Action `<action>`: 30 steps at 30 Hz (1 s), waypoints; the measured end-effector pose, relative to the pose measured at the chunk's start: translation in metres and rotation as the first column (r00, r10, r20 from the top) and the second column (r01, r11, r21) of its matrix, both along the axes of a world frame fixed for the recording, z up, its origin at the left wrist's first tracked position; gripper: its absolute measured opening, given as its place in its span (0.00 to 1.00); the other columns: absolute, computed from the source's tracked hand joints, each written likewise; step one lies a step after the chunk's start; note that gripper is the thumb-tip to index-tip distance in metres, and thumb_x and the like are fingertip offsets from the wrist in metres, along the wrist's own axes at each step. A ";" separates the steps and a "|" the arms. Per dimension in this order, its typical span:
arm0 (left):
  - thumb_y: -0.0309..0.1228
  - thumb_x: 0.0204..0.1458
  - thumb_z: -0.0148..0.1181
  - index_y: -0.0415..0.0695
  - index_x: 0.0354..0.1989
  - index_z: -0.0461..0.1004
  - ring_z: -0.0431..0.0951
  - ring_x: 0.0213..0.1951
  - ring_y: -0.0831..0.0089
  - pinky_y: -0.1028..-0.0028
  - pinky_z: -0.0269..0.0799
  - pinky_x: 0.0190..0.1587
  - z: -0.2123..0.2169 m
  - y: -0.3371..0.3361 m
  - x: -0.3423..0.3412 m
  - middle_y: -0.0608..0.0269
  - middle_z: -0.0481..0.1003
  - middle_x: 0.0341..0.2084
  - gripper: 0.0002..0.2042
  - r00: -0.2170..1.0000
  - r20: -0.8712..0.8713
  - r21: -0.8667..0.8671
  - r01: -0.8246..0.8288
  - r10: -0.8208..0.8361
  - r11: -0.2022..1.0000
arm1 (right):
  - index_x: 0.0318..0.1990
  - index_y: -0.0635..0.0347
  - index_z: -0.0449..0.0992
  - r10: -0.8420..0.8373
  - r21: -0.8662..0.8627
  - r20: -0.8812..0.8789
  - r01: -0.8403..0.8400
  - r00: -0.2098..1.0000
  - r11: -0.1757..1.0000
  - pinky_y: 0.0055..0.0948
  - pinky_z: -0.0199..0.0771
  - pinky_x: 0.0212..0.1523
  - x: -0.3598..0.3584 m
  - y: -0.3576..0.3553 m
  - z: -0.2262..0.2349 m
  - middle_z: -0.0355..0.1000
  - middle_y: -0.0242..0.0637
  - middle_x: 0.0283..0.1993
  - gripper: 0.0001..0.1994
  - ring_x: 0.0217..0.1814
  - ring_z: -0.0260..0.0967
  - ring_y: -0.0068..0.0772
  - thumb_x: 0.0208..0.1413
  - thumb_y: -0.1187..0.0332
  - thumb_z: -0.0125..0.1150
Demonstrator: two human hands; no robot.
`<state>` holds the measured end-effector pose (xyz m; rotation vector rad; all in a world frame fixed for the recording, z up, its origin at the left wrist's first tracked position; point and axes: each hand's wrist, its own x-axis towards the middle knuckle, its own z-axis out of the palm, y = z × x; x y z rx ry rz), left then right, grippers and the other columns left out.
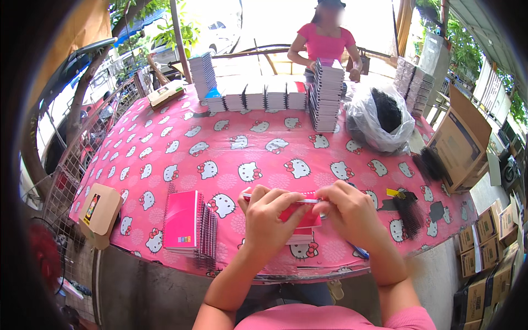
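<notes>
With left hand (pixel 269 213), clamping the red notebook (pixel 311 220) right of the pink notebook stack (pixel 183 215), holding its long edge crosswise; with right hand (pixel 351 212), touching the end farther from that stack, unclear whether pinching.

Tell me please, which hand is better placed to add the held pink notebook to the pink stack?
Probably the left hand: it grips the pink notebook and is nearer the pink stack; the right hand is farther from that stack.

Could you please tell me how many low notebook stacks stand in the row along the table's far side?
5: from left, a blue-topped stack, three middle stacks, and a red-topped stack beside the tall stack; others may be hidden behind.
</notes>
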<state>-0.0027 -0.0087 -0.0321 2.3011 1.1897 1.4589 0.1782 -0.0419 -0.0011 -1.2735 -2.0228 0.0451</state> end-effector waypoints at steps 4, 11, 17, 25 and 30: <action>0.37 0.41 0.70 0.54 0.30 0.81 0.70 0.33 0.76 0.67 0.50 0.50 -0.001 -0.001 -0.002 0.77 0.77 0.26 0.07 0.999 0.008 -0.003 0.036 -0.036 0.999 | 0.34 0.59 0.73 0.095 0.035 -0.042 -0.094 0.995 0.995 0.39 0.70 0.29 -0.003 0.003 0.002 0.69 0.40 0.30 0.07 0.33 0.70 0.44 0.50 0.70 0.64; 0.37 0.42 0.69 0.54 0.30 0.81 0.70 0.33 0.76 0.65 0.49 0.51 -0.002 -0.001 -0.001 0.78 0.78 0.26 0.07 0.999 0.028 -0.003 0.018 -0.018 1.000 | 0.30 0.63 0.73 -0.064 0.057 -0.048 0.067 0.997 0.996 0.39 0.71 0.33 -0.018 -0.002 0.000 0.70 0.41 0.29 0.04 0.34 0.71 0.45 0.50 0.73 0.62; 0.38 0.41 0.70 0.53 0.32 0.81 0.71 0.34 0.74 0.65 0.51 0.51 -0.002 -0.004 -0.008 0.75 0.78 0.27 0.10 1.000 -0.011 -0.010 0.029 -0.029 1.000 | 0.39 0.66 0.76 0.036 -0.141 -0.130 -0.055 0.991 0.989 0.34 0.74 0.40 0.048 0.028 0.010 0.74 0.43 0.39 0.11 0.40 0.73 0.41 0.46 0.77 0.65; 0.35 0.34 0.76 0.47 0.31 0.78 0.75 0.36 0.69 0.68 0.64 0.43 0.003 0.003 -0.011 0.68 0.77 0.26 0.15 1.000 -0.011 0.054 -0.028 0.029 0.998 | 0.51 0.61 0.71 -0.035 -0.368 0.078 0.062 0.996 0.928 0.39 0.70 0.53 0.103 0.059 -0.130 0.72 0.53 0.44 0.30 0.51 0.71 0.47 0.38 0.62 0.74; 0.35 0.33 0.76 0.45 0.29 0.78 0.75 0.34 0.68 0.67 0.65 0.42 0.005 0.006 -0.001 0.66 0.77 0.26 0.15 1.000 0.003 -0.019 0.011 -0.011 1.000 | 0.54 0.58 0.67 -0.345 -0.289 -0.214 0.278 0.914 0.916 0.36 0.74 0.45 0.113 0.091 -0.113 0.74 0.41 0.36 0.28 0.41 0.75 0.38 0.46 0.61 0.70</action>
